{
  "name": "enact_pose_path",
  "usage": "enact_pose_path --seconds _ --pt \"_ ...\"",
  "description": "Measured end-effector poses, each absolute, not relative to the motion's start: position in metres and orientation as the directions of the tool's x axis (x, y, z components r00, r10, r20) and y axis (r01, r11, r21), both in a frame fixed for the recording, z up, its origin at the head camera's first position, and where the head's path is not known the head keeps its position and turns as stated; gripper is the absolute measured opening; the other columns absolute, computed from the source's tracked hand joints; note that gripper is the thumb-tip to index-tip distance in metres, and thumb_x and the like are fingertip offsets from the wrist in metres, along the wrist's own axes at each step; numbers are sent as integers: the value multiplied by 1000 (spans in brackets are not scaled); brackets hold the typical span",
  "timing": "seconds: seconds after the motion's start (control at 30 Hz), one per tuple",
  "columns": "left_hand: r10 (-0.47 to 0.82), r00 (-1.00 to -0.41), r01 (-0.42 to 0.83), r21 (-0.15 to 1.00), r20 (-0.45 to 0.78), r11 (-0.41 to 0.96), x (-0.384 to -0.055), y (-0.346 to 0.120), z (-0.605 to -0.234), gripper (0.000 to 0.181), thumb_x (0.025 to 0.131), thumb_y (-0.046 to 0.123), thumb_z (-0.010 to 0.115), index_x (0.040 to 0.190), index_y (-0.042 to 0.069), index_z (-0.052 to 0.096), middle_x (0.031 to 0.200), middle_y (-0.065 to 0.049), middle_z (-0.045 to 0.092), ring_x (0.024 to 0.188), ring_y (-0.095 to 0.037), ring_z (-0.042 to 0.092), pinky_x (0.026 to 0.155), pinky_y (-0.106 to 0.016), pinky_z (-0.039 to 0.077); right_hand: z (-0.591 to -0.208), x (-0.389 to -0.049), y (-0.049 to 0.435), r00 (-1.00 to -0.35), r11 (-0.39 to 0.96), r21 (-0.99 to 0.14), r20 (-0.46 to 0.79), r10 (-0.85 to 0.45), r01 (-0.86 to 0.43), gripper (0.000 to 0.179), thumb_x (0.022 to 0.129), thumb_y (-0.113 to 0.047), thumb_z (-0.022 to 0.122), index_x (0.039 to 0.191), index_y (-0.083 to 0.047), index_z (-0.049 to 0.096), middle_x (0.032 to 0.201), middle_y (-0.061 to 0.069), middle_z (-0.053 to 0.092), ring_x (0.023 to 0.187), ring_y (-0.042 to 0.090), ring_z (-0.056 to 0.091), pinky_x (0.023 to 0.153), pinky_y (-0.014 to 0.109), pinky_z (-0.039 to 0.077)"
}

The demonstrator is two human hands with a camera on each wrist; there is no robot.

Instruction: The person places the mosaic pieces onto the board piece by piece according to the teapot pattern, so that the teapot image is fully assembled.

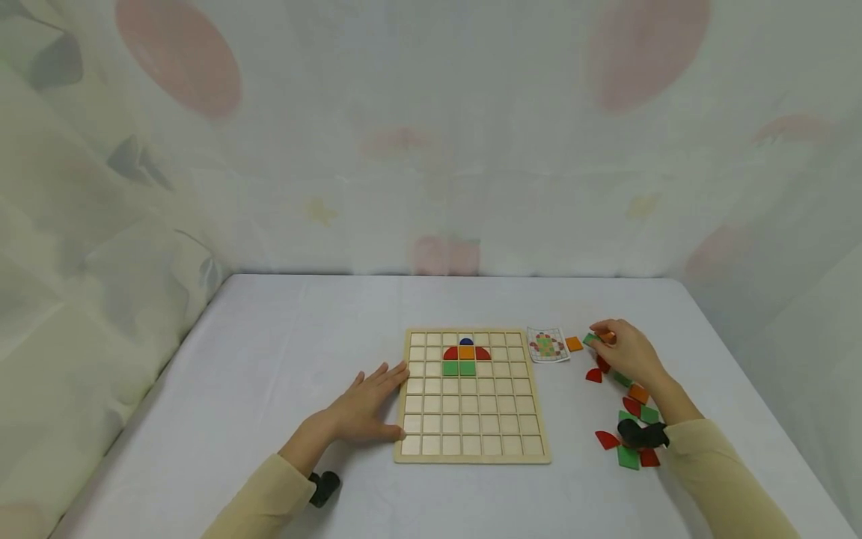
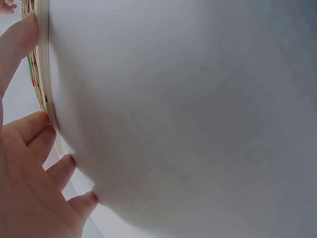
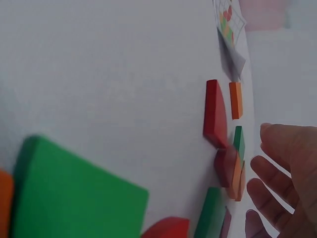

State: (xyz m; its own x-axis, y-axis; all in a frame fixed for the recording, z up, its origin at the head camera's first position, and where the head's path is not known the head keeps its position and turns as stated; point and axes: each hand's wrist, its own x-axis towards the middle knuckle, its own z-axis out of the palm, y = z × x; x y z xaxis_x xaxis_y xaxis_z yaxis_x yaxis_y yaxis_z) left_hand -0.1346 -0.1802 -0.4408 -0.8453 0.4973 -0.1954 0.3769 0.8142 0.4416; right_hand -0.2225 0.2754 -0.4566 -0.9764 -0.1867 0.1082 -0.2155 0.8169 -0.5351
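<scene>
**A tile within reach, the board steadied at its edge**

In the head view, the step in hand looks to be picking a tile for the grid board (image 1: pixel 471 459), which lies flat on the tabletop (image 1: pixel 303 322), low in the centre of the frame. The right hand (image 1: pixel 631 353), right of centre, has its fingers just beside a green tile (image 1: pixel 590 340). If that tile is the choice, the next move would call for pinching it by its edges and seating it squarely in a cell. The left hand (image 1: pixel 364 406), lower left of centre, spreads its fingers against the board's left edge.

The board is pale and wood-coloured, divided into square cells. Near its top sit a blue half-round tile (image 1: pixel 466 341), then an orange square (image 1: pixel 466 352) between two red rounded tiles (image 1: pixel 483 353), then two green squares (image 1: pixel 467 368); the lower rows are bare. A pattern card (image 1: pixel 548 358) lies just right of its top corner.

In the left wrist view, the board is a thin strip at upper left; the thumb and fingers rest against it, gripping nothing.

In the right wrist view, the fingers at lower right are loosely bent, thumb apart, with no tile visible between them. Tiles lie to their left; a blurred green block (image 3: pixel 74 193) fills the lower left.
</scene>
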Motion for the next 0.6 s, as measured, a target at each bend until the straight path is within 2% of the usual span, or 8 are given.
enact_pose_path --seconds 0.6 --pt "502 -845 380 452 -185 807 -135 -182 -443 91 74 39 74 145 9 27 153 -4 20 140 -35 15 106 -64 11 -466 -231 275 -980 875 -443 80 -181 -198 31 83 -14 64 108 5 60 95 21 57 83 33 55 75 49 47"
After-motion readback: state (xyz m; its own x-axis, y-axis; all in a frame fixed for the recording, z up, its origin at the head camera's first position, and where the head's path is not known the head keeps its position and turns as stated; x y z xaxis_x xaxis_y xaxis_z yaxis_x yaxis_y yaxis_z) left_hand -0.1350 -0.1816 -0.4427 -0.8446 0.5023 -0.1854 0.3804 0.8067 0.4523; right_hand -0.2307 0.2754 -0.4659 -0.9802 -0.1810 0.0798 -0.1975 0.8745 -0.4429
